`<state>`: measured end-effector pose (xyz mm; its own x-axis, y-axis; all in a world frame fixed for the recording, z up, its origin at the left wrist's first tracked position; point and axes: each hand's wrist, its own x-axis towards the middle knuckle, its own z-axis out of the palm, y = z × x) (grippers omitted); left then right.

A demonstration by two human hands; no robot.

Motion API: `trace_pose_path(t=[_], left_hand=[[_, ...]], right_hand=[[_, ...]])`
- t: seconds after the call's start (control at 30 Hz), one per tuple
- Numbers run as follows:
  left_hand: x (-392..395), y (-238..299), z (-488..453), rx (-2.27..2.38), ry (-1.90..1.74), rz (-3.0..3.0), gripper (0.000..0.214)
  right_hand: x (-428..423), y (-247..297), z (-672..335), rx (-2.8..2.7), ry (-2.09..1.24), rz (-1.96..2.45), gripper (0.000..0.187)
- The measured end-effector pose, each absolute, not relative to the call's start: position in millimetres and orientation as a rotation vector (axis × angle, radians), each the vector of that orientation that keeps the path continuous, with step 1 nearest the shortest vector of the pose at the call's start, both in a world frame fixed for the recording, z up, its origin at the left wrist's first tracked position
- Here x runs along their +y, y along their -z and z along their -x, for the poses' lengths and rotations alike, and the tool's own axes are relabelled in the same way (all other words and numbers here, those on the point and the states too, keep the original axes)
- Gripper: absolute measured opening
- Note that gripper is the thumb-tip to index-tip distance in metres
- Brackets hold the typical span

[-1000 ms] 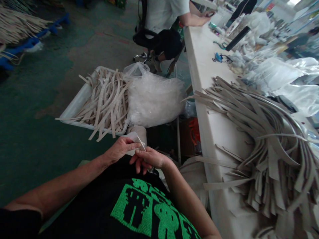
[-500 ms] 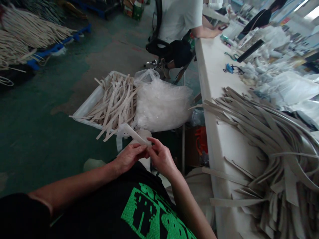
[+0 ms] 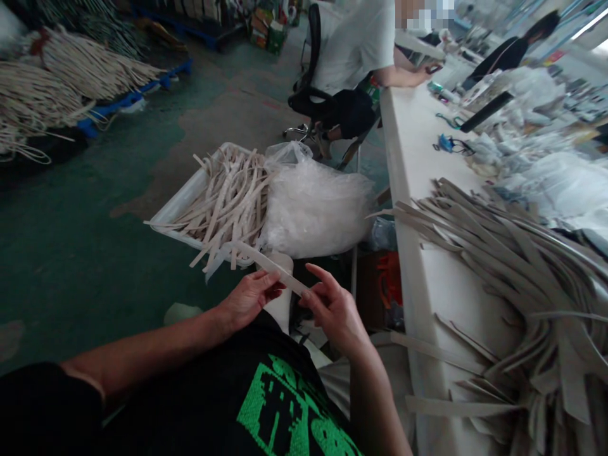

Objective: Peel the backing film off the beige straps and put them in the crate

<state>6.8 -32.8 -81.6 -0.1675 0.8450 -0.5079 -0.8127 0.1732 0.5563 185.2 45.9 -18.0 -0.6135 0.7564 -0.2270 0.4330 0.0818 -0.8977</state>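
A flat pale strip (image 3: 291, 280) is stretched between my two hands, in front of my lap. My left hand (image 3: 250, 296) pinches it between thumb and fingers near its middle. The thumb and fingertips of my right hand (image 3: 332, 307) close on its right end, with the index finger raised. Past my left hand the strip runs up and left, where thin clear plastic (image 3: 219, 258) hangs about it. Just beyond lies a white tray (image 3: 177, 208) heaped with beige strips (image 3: 232, 196), some poking over the rim.
A full clear plastic bag (image 3: 318, 206) lies against the tray. On my right, a white table (image 3: 403, 149) bears a big pile of grey-beige strips (image 3: 513, 272). A person in a white shirt (image 3: 354, 47) sits at its far end. Blue pallets (image 3: 178, 73) with bundled strips stand left.
My right hand has moved right, away from my left, and more of the strip shows between them. The clear plastic at the strip's far end hangs differently. The whole view has shifted slightly.
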Motion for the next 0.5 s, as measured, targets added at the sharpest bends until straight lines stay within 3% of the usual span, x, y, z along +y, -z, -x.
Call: trace_pose_path(t=[0.23,0.5], left_hand=[[-33,82,-11,0.916,-1.424,-0.112,0.035],[-33,78,-10,0.964,-1.516,-0.124,0.033]], right_hand=[[46,16,-184,-2.144,-1.366,1.172,0.045],[49,10,-192,-2.097,-1.358,1.174,0.047]])
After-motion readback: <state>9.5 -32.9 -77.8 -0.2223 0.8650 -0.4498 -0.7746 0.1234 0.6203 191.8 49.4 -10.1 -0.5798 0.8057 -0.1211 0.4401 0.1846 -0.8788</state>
